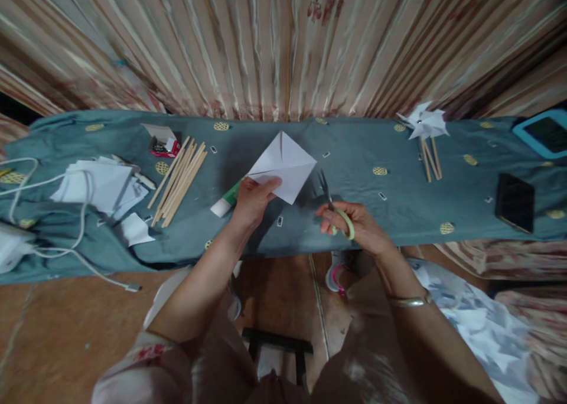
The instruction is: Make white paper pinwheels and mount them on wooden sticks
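Observation:
A square sheet of white paper (290, 165), creased along its diagonals and turned like a diamond, is pinched at its lower left by my left hand (257, 200). A slit seems to run in from its top corner. Just right of the paper, my right hand (348, 222) grips scissors (326, 188) with pale green handles, their blades pointing up and apart from the sheet. Partly under my left hand lies a green and white tube (227, 200).
Wooden sticks (181, 182), a small red box (163, 144), stacked white paper (100, 185) and white cables (84, 215) lie left on the cloth-covered table (354, 144). Paper pinwheels (427, 123) on sticks, a dark phone (514, 202) and a blue-framed tablet (544, 133) are right.

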Available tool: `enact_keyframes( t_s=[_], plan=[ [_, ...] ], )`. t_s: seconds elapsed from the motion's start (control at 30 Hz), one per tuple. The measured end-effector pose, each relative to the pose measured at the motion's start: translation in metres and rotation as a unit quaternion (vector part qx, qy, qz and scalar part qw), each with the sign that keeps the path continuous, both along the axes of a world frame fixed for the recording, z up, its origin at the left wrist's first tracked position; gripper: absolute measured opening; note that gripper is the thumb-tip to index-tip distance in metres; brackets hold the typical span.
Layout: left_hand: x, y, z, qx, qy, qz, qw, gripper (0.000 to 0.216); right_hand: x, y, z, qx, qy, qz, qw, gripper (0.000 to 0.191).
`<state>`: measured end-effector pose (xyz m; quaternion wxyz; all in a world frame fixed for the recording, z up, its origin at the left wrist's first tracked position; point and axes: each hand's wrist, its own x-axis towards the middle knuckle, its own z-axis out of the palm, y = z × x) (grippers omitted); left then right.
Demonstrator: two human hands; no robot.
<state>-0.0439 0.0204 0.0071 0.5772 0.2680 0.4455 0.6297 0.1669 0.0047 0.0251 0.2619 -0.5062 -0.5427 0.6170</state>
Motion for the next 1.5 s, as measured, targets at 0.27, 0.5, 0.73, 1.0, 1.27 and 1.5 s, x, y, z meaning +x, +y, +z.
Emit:
enact_keyframes(
  t_s=[0.27, 0.5, 0.73, 1.0, 1.27, 1.5],
  plan=[
    [0.006, -0.009, -0.008, -0.030, 0.099, -0.120, 0.987, 0.027, 0.009, 0.013, -0.007, 0.123, 0.026, -0.200, 0.972, 0.047],
    [0.010, -0.011, -0.009, 0.010, 0.166, -0.188, 0.968, 0.017, 0.003, 0.012, -0.012, 0.099, 0.055, -0.155, 0.981, 0.051],
    [0.011, -0.011, -0.014, -0.033, 0.166, -0.172, 0.970, 0.015, -0.002, 0.012, -0.011, 0.083, 0.060, -0.157, 0.982, 0.046],
    [0.020, -0.014, -0.004, -0.007, 0.000, -0.189, 0.982, 0.055, -0.013, 0.018, -0.011, 0.086, 0.059, -0.278, 0.955, 0.045],
    [0.038, -0.020, -0.016, -0.058, 0.107, -0.085, 0.989, 0.029, -0.031, 0.016, -0.014, 0.068, 0.098, -0.257, 0.959, 0.044],
    [0.031, -0.015, -0.016, -0.025, 0.130, -0.035, 0.991, 0.020, -0.038, 0.014, -0.018, 0.038, 0.123, -0.249, 0.960, 0.044]
  ],
)
